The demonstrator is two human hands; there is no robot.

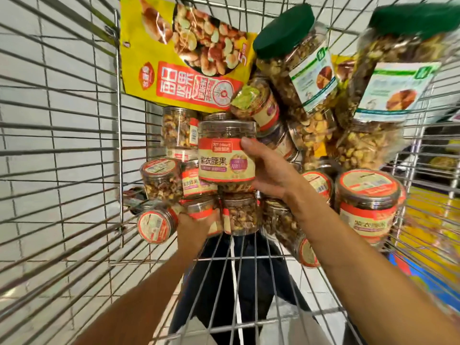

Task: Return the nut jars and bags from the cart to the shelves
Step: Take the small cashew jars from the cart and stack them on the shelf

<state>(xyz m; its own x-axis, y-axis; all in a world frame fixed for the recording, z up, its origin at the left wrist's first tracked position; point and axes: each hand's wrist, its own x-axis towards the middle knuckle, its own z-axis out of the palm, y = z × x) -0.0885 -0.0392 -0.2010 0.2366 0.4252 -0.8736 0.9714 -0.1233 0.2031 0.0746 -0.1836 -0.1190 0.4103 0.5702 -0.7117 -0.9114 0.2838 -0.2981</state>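
Forearms (348, 245) bare to frame edge; dark navy trousers (219, 282).

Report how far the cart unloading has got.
Done: nothing this view can confirm. In hand: the right hand grips a raised jar; the left hand grips a low jar. Left: the cart holds many small jars, two green-lid jars and a yellow bag.

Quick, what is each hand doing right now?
Left hand: grips a small jar lower down.
Right hand: holds a red-labelled jar upright.
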